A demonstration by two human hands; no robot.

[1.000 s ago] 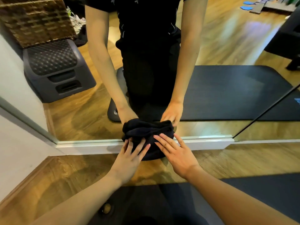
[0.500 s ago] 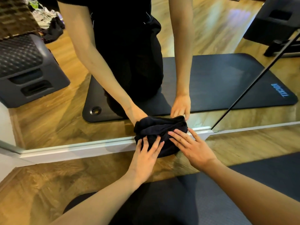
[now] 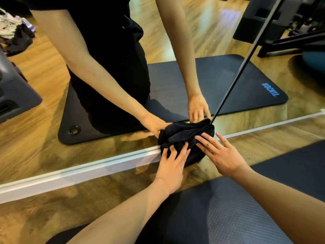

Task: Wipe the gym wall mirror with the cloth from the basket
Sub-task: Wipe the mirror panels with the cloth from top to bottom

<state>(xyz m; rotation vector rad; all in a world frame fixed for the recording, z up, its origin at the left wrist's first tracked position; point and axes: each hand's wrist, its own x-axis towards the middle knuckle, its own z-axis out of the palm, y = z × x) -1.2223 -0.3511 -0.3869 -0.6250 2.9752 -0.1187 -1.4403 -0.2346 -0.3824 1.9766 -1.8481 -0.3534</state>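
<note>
A bunched black cloth (image 3: 182,138) lies against the bottom edge of the wall mirror (image 3: 175,46), just above the white baseboard (image 3: 79,171). My left hand (image 3: 171,164) presses on the cloth's lower left with straight, spread fingers. My right hand (image 3: 219,152) presses its right side, fingers also straight. The mirror reflects both arms, the cloth and a kneeling figure in black. A dark vertical seam (image 3: 242,64) between mirror panels meets the floor right at the cloth.
A dark exercise mat (image 3: 237,208) lies under me on the wooden floor (image 3: 52,213). The mirror reflects a grey step platform (image 3: 15,95) at the left, piled clothing at the upper left and gym equipment (image 3: 290,32) at the upper right.
Both hands have slid the cloth to the right along the mirror's bottom edge, as far as the panel seam. The view has followed to the right.
</note>
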